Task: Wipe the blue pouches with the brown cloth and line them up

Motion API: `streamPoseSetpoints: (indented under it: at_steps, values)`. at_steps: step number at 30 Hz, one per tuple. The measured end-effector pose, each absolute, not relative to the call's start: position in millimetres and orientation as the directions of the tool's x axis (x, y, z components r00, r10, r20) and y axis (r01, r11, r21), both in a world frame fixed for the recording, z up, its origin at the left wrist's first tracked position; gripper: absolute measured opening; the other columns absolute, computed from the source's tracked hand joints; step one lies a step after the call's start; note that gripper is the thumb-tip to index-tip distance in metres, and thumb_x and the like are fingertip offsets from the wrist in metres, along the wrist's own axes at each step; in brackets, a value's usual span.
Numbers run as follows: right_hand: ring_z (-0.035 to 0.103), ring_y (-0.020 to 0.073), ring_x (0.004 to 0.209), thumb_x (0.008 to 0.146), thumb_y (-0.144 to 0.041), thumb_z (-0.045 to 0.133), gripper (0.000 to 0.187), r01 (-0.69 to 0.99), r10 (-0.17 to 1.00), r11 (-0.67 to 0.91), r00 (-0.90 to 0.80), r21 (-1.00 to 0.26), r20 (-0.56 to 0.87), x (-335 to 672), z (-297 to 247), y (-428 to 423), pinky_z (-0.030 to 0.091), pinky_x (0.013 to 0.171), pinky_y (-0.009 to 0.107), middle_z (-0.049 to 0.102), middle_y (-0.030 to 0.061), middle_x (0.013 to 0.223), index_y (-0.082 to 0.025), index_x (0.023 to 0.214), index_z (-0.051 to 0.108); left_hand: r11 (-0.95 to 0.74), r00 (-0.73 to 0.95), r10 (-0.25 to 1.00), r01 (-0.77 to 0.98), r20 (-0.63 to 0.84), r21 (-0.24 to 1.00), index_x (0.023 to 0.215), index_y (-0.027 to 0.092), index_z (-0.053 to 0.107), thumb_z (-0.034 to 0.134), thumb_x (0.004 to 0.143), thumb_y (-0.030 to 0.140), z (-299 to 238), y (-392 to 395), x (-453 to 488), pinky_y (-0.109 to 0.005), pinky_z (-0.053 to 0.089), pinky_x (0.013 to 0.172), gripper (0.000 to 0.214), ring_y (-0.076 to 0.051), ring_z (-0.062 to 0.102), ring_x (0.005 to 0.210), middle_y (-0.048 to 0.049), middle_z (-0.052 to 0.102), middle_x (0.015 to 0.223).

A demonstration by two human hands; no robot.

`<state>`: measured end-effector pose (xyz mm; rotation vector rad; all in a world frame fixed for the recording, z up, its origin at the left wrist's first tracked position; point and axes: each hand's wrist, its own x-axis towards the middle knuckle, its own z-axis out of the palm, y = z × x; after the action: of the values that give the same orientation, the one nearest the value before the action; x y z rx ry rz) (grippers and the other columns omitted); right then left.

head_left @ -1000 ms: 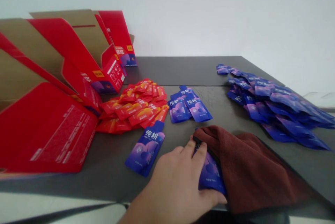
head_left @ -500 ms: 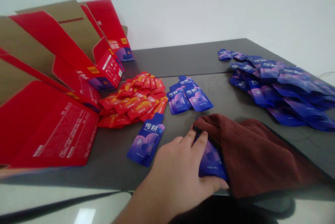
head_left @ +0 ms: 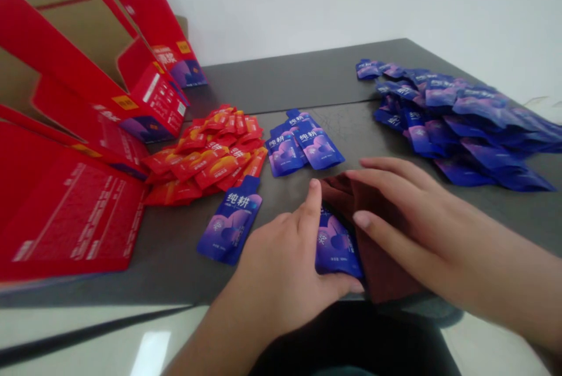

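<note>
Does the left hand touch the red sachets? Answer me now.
No, the left hand is on a blue sachet beside a reddish-brown towel, apart from the red sachets.

Left hand (head_left: 274, 267) holds a blue sachet (head_left: 336, 244) at the desk (head_left: 307, 86) near edge.

The right hand (head_left: 421, 218) lies on a dark red towel (head_left: 386, 265) beside the sachet. One loose blue sachet (head_left: 230, 221) is just left of the left hand; red sachets (head_left: 206, 159) are piled beside red cartons (head_left: 65, 206), and many blue sachets (head_left: 456, 124) lie toward the right edge.
</note>
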<state>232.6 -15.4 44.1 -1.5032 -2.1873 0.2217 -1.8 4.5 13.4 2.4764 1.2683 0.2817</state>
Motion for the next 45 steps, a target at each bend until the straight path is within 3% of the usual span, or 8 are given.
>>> streamPoseSetpoints:
  at_steps: [3, 6, 12, 21, 26, 30, 35, 45]
  values:
    - [0.065, 0.0313, 0.126, 0.105, -0.030, 0.062, 0.036, 0.823, 0.923, 0.384, -0.343, -0.418, 0.173, 222, 34, 1, 0.055, 0.107, 0.054, 0.062, 0.0116, 0.145, -0.025, 0.141, 0.063, -0.543, 0.576, 0.817, 0.753, 0.027, 0.371, 0.172, 0.010, 0.001, 0.088, 0.075, 0.070, 13, 4, -2, -0.048, 0.060, 0.092, 0.143, -0.038, 0.075, 0.110, -0.0196, 0.076, 0.127]
    - [0.068, 0.0233, 0.110, 0.103, -0.020, 0.063, 0.018, 0.757, 0.907, 0.405, -0.403, -0.512, 0.122, 215, 33, 4, 0.057, 0.098, 0.043, 0.070, 0.0058, 0.123, -0.025, 0.118, 0.070, -0.533, 0.569, 0.822, 0.756, 0.020, 0.381, 0.172, 0.011, -0.001, 0.088, 0.074, 0.072, 12, 4, -2, -0.049, 0.060, 0.091, 0.146, -0.038, 0.075, 0.109, -0.0185, 0.076, 0.126]
    - [0.066, 0.0195, 0.111, 0.106, -0.020, 0.061, 0.016, 0.601, 0.790, 0.534, -0.605, -0.595, 0.097, 215, 36, -4, 0.052, 0.100, 0.038, 0.070, 0.0010, 0.120, -0.028, 0.111, 0.074, -0.530, 0.577, 0.816, 0.736, 0.019, 0.421, 0.172, 0.015, 0.000, 0.090, 0.075, 0.069, 10, 6, -3, -0.045, 0.060, 0.086, 0.143, -0.035, 0.076, 0.103, -0.0120, 0.079, 0.116]
    - [0.070, 0.0247, 0.100, 0.102, -0.018, 0.063, 0.016, 0.805, 0.892, 0.447, -0.433, -0.391, 0.127, 222, 24, 29, 0.056, 0.090, 0.042, 0.072, 0.0062, 0.111, -0.024, 0.107, 0.077, -0.546, 0.578, 0.815, 0.745, 0.040, 0.383, 0.171, 0.009, 0.011, 0.088, 0.074, 0.073, 12, 7, -3, -0.048, 0.061, 0.088, 0.139, -0.038, 0.076, 0.107, -0.0207, 0.076, 0.126]
    - [0.072, 0.0264, 0.107, 0.105, -0.022, 0.060, 0.029, 0.856, 0.934, 0.342, -0.265, -0.388, 0.240, 231, 26, 29, 0.057, 0.095, 0.043, 0.075, 0.0063, 0.122, -0.027, 0.130, 0.073, -0.541, 0.581, 0.813, 0.743, 0.020, 0.395, 0.171, 0.008, 0.013, 0.090, 0.073, 0.069, 11, 6, -4, -0.049, 0.061, 0.089, 0.139, -0.039, 0.074, 0.110, -0.0227, 0.074, 0.132]
    - [0.070, 0.0206, 0.117, 0.106, -0.019, 0.059, 0.034, 0.709, 0.878, 0.472, -0.433, -0.524, 0.205, 231, 44, 6, 0.055, 0.102, 0.035, 0.072, 0.0028, 0.130, -0.031, 0.137, 0.068, -0.522, 0.569, 0.822, 0.736, 0.025, 0.432, 0.172, 0.010, 0.009, 0.088, 0.076, 0.066, 10, 7, -6, -0.050, 0.061, 0.091, 0.136, -0.038, 0.073, 0.112, -0.0201, 0.075, 0.129]
    - [0.069, 0.0131, 0.105, 0.107, -0.019, 0.058, 0.024, 0.556, 0.758, 0.456, -0.652, -0.695, -0.024, 216, 57, -23, 0.054, 0.092, 0.027, 0.071, -0.0012, 0.121, -0.033, 0.119, 0.074, -0.583, 0.663, 0.748, 0.642, 0.021, 0.498, 0.172, 0.011, -0.001, 0.079, 0.084, 0.050, 10, 9, -11, -0.050, 0.060, 0.089, 0.126, -0.038, 0.072, 0.113, -0.0188, 0.074, 0.129]
    - [0.065, 0.0189, 0.106, 0.105, -0.022, 0.066, 0.013, 0.599, 0.770, 0.480, -0.638, -0.641, -0.019, 211, 42, -4, 0.050, 0.096, 0.035, 0.070, 0.0020, 0.113, -0.028, 0.108, 0.077, -0.526, 0.592, 0.806, 0.710, 0.006, 0.468, 0.171, 0.011, 0.013, 0.085, 0.082, 0.060, 12, 8, -6, -0.046, 0.059, 0.086, 0.125, -0.036, 0.074, 0.107, -0.0149, 0.077, 0.121]
